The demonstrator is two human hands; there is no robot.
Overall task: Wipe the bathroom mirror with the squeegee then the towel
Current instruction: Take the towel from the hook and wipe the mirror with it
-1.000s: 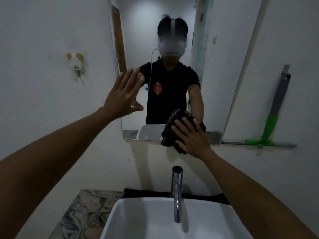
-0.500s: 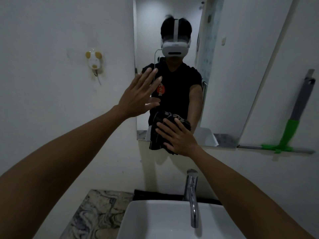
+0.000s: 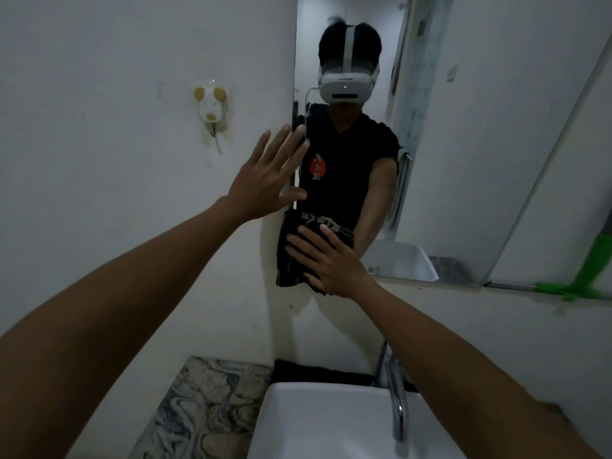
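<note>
The wall mirror point(image 3: 463, 144) hangs above the sink and reflects a person in a black shirt. My right hand point(image 3: 331, 260) presses a dark towel point(image 3: 291, 260) flat against the mirror's lower left corner, and the towel hangs partly over the wall below the edge. My left hand point(image 3: 265, 180) is spread open with its fingers apart, resting at the mirror's left edge and holding nothing. The squeegee point(image 3: 586, 276), green with a grey handle, leans on the wall at the far right, standing on a narrow ledge.
A white sink point(image 3: 331, 425) with a chrome tap point(image 3: 397, 402) sits below. A marbled counter point(image 3: 205, 412) lies to its left. A small animal-shaped hook point(image 3: 210, 107) is stuck on the wall left of the mirror.
My right hand has slid the towel leftward along the mirror's bottom edge to its lower left corner. My left hand stays open at the left edge. The view has shifted left.
</note>
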